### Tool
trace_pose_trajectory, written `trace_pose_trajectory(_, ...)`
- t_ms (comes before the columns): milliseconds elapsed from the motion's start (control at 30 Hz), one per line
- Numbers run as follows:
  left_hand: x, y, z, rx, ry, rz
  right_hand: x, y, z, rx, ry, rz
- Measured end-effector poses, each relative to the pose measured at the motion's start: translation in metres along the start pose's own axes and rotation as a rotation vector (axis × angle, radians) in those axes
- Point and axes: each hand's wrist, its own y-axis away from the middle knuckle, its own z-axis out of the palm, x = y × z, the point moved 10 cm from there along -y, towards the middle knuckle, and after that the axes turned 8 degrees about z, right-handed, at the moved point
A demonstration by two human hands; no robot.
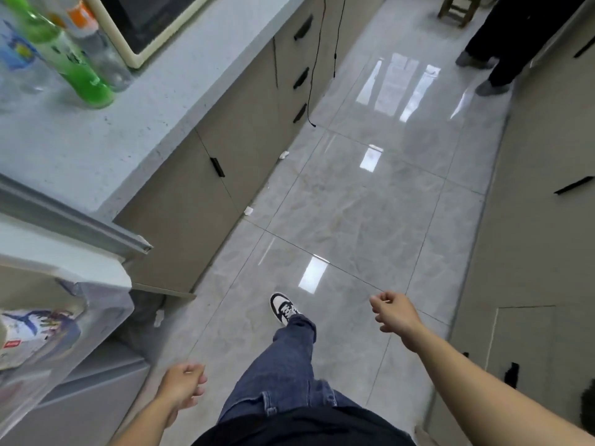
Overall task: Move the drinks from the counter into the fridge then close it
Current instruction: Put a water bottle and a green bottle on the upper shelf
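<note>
Bottles (64, 49) at top left, blurred and cut off, stand on the grey worktop (106, 136) beside a microwave (141, 24). Fridge door (64, 304) open (contents unclear). Left hand (183, 386) and right hand (394, 312) loosely curled, holding nothing, over glossy floor (370, 204).

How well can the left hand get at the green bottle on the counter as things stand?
Probably yes, after a long reach. The left hand hangs low and holds nothing, and the counter in front of the green bottle lies bare. Other bottles stand close beside it.
</note>
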Motion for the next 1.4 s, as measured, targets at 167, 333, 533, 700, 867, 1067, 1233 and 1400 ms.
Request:
trace_pose_trajectory(167, 0.072, -0.028, 0.016, -0.053, 0.089, -0.028, -0.064, -0.030, -0.005, -0.045, 0.125, 0.005)
trace_pose_trajectory(333, 0.176, -0.053, 0.013, -0.029, 0.208, 0.070, -0.130, -0.070, 0.001, -0.075, 0.231, -0.030)
trace_pose_trajectory(533, 0.243, -0.067, -0.002, 0.055, 0.384, 0.100, -0.203, -0.117, 0.023, -0.137, 0.364, -0.057)
trace_pose_trajectory(700, 0.245, -0.069, -0.009, 0.135, 0.489, 0.045, -0.264, -0.160, 0.044, -0.184, 0.510, -0.076)
trace_pose_trajectory(867, 0.226, -0.048, -0.006, 0.301, 0.615, -0.123, -0.346, -0.190, 0.076, -0.272, 0.684, -0.140)
trace_pose_trajectory(1067, 0.224, -0.021, 0.028, 0.454, 0.809, -0.311, -0.444, -0.202, 0.127, -0.386, 0.840, -0.274)
trace_pose_trajectory(1233, 0.254, -0.014, 0.034, 0.543, 0.940, -0.336, -0.502, -0.177, 0.178, -0.492, 0.932, -0.415)
trace_pose_trajectory(1400, 0.300, -0.035, -0.016, 0.614, 0.914, -0.210, -0.551, -0.106, 0.248, -0.630, 0.948, -0.652)
